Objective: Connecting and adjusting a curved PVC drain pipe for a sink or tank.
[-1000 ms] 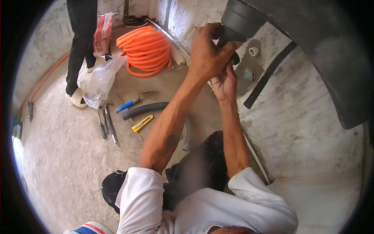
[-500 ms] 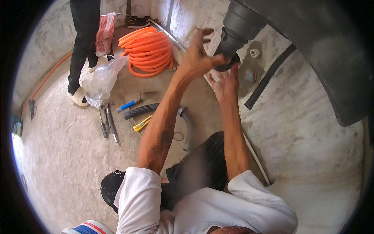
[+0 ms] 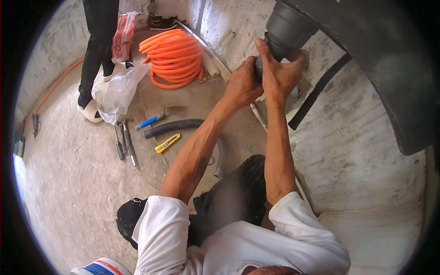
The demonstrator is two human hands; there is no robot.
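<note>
Below the underside of a dark basin point(image 3: 366, 50) hangs a dark grey plastic drain fitting point(image 3: 289, 30). My right hand point(image 3: 282, 75) is wrapped round its narrow lower part, thumb pointing up along it. From the left side my left hand point(image 3: 245, 82) grips the bottom of the same fitting, its fingers pressed against the dark plastic. The fitting's lower end is mostly hidden by my hands. Beside my right hand, a black tube point(image 3: 318, 94) slants down from the basin.
On the floor lie a grey corrugated hose point(image 3: 176, 126), a yellow utility knife point(image 3: 167, 143), a blue-handled tool point(image 3: 149, 122), a hammer point(image 3: 129, 144) and a screwdriver point(image 3: 119, 145). Behind them sits an orange hose coil point(image 3: 172, 59). Another person's leg point(image 3: 97, 50) stands by a plastic bag point(image 3: 120, 94).
My right hand has risen from beneath the fitting and closed round it. My left hand, fingers spread before, has dropped lower and now grips the fitting's bottom.
</note>
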